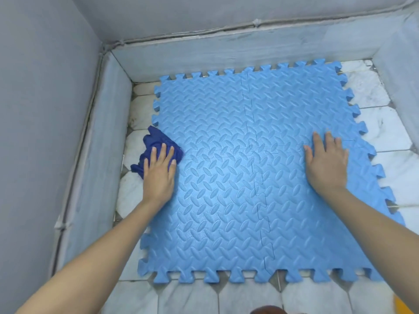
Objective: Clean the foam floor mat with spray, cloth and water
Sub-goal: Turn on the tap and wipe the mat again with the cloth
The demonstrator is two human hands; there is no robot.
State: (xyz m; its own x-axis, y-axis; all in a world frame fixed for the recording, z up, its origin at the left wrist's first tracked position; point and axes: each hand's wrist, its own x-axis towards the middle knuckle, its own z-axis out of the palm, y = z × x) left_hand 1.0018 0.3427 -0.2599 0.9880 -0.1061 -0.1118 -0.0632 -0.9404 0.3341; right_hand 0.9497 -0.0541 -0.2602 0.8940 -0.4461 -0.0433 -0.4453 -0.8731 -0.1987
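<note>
Blue mat (238, 173) lies flat on the tiles (385, 123), 4 pieces joined. Left hand (158, 175) presses the cloth (156, 141) flat-palmed at the mat's left edge. Right hand (326, 162) lies flat, fingers spread, holding nothing.

Soft, even, cool light fills the scene, with only faint shadows under the hands (158, 175). A pale sheen sits on the middle of the mat (238, 177). Wide-angle bending curves the walls (45, 109) at the edges; detail is slightly soft.
</note>
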